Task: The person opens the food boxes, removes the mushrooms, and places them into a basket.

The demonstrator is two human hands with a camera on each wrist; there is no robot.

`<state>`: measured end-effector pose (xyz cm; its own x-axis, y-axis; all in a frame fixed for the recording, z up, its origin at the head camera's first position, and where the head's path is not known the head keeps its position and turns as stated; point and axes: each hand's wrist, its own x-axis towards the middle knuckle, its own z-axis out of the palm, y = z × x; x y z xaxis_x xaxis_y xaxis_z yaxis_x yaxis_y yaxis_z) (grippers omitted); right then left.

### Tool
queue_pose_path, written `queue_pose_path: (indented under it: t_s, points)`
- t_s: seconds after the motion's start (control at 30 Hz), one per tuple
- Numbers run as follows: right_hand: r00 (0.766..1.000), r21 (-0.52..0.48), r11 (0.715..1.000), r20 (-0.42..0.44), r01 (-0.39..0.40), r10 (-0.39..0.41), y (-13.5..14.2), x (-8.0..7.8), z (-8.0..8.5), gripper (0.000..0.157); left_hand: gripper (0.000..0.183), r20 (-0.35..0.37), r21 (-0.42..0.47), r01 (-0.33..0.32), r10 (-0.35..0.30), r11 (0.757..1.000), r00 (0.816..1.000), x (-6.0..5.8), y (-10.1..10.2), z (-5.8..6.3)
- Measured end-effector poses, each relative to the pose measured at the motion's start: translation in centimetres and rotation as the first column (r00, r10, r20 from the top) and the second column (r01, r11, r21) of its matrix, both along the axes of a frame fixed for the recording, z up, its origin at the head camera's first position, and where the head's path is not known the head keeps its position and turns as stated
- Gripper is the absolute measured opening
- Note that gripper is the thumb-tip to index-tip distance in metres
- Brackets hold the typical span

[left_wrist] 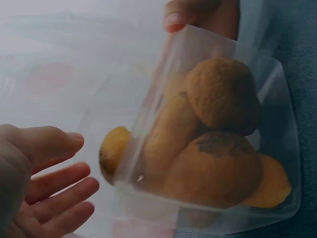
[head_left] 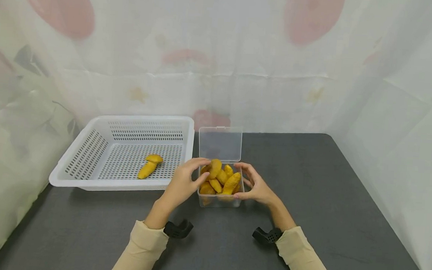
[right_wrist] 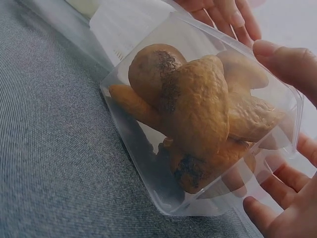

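A clear plastic box [head_left: 219, 202] filled with yellow-brown mushrooms [head_left: 231, 183] sits on the table, its hinged lid [head_left: 220, 143] raised at the back. My left hand [head_left: 184, 181] is at the box's left side. Its thumb and fingers are spread near a mushroom [head_left: 215, 167] at the top of the heap; in the left wrist view a gap shows between the fingertips [left_wrist: 89, 186] and that mushroom [left_wrist: 113, 153]. My right hand [head_left: 257, 188] holds the box's right side, thumb at the front corner and fingers round towards the back.
Left of the box stands a white perforated plastic basket [head_left: 71, 179] with one mushroom [head_left: 150, 166] lying in it. The dark grey table [head_left: 310, 191] is bordered by patterned white curtains [head_left: 263, 100] at the back and sides. A black wrist camera is strapped to each wrist.
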<state>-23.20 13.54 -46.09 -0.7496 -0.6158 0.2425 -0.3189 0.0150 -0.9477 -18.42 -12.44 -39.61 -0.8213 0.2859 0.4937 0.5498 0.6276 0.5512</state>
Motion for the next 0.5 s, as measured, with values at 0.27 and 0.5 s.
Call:
queue_pose_path:
  t_s: [0.27,0.5]
  points:
    - [1.000,0.001,1.000,0.007,-0.018,0.018,0.0,0.0,0.1,0.097,0.040,0.011,-0.034,-0.034,0.034,0.999,0.999,0.2,1.0,-0.1]
    - [1.000,0.005,1.000,-0.016,-0.021,0.021,0.1,0.0,0.2,0.089,0.045,-0.043,-0.103,-0.081,0.076,0.991,0.996,0.4,1.6,-0.4]
